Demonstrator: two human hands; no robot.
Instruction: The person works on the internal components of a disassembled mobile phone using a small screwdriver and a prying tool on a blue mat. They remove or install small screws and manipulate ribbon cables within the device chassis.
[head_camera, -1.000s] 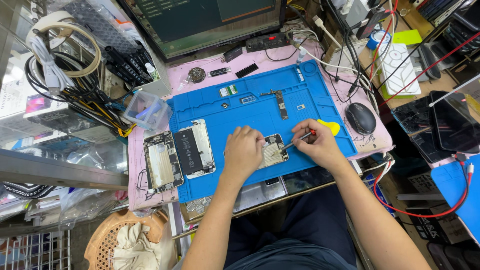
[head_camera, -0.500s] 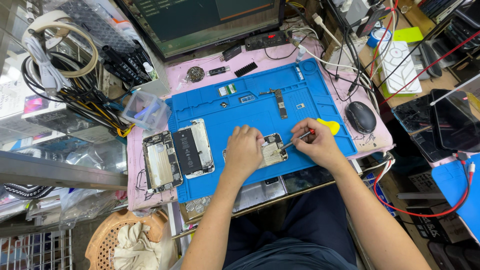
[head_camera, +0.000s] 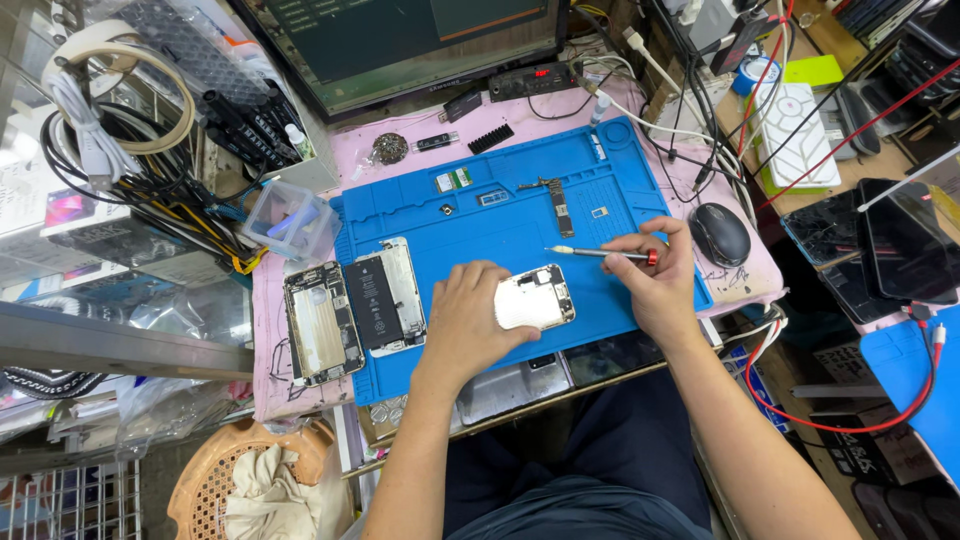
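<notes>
My left hand rests on the blue repair mat and grips the left end of a small silver phone frame. My right hand holds a thin precision screwdriver with a red ring near its handle. The screwdriver lies nearly level, its tip pointing left just above the far edge of the phone frame. An opened phone with a black battery and its separated screen half lie at the mat's left edge.
A logic board and small parts sit at the mat's far side. A black mouse lies to the right, a clear plastic box to the left, a monitor behind. Cables, phones and a basket surround the bench.
My right hand has lifted the screwdriver off the phone frame and turned it level, tip pointing left. My left hand stays on the frame.
</notes>
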